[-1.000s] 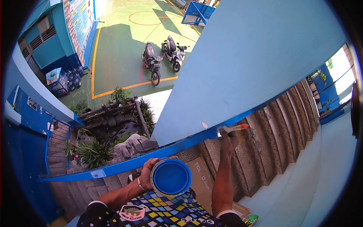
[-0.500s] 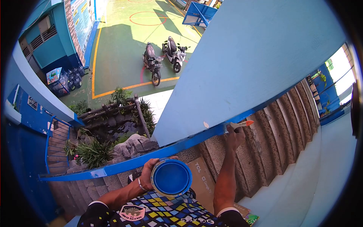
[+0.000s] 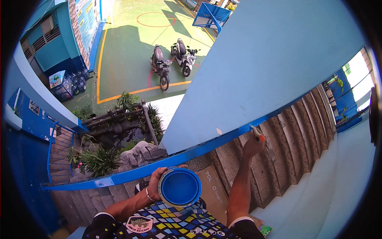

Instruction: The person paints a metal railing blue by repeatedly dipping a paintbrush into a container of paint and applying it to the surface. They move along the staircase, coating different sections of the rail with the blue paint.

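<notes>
Close to my chest, my left hand (image 3: 156, 182) grips the side of an open can of blue paint (image 3: 180, 186), its fingers partly hidden behind the can. My right hand (image 3: 253, 146) is stretched out to the right, closed around a paintbrush (image 3: 258, 133) with an orange handle end. The brush's tip meets the blue band (image 3: 223, 142) along the lower edge of the pale blue wall (image 3: 254, 75). A small pale patch (image 3: 219, 131) shows on the wall just above the band.
Stone-patterned stairs (image 3: 274, 147) run beneath the band. A flattened cardboard box (image 3: 213, 184) lies on the steps in front of me. Beyond the wall are a planted pond (image 3: 119, 137), rocks (image 3: 143, 153) and two parked motorbikes (image 3: 161, 65) on a green court.
My right hand has moved right along the blue band, and the brush has turned so its handle points down toward me. The left hand and paint can stay nearly in place.
</notes>
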{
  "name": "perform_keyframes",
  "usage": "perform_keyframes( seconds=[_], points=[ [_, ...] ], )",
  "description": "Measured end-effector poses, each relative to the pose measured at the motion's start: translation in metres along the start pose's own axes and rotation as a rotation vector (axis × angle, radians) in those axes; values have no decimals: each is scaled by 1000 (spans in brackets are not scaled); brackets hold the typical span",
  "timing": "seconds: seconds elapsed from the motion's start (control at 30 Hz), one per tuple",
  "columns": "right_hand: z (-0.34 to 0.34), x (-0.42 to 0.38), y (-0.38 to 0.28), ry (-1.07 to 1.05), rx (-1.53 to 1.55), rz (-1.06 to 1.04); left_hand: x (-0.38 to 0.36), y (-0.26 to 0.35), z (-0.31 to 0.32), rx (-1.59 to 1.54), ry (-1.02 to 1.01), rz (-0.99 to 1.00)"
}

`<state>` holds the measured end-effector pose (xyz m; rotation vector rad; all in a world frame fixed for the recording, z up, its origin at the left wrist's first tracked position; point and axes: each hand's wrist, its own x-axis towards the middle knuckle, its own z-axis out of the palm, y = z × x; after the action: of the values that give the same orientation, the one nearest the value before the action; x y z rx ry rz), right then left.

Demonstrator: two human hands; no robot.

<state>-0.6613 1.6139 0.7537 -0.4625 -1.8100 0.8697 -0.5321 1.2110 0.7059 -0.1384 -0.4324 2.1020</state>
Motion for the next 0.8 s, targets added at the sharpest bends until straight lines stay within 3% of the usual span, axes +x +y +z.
perform_keyframes(
  seconds=[0.1, 0.3, 0.43, 0.8],
  points=[
    [-16, -19, -12, -222, -170, -205, 2, -1, 2, -9, -31, -8],
    [-29, -70, -51, -431, -198, -443, 4, -7, 25, -31, -144, -16],
    [-32, -97, -93, -479, -127, -507, -1, -4, 29, -91, -64, -4],
    [-34, -149, -133, -588, -19, -504, -21, 0, 43, -81, -116, 123]
  ],
)
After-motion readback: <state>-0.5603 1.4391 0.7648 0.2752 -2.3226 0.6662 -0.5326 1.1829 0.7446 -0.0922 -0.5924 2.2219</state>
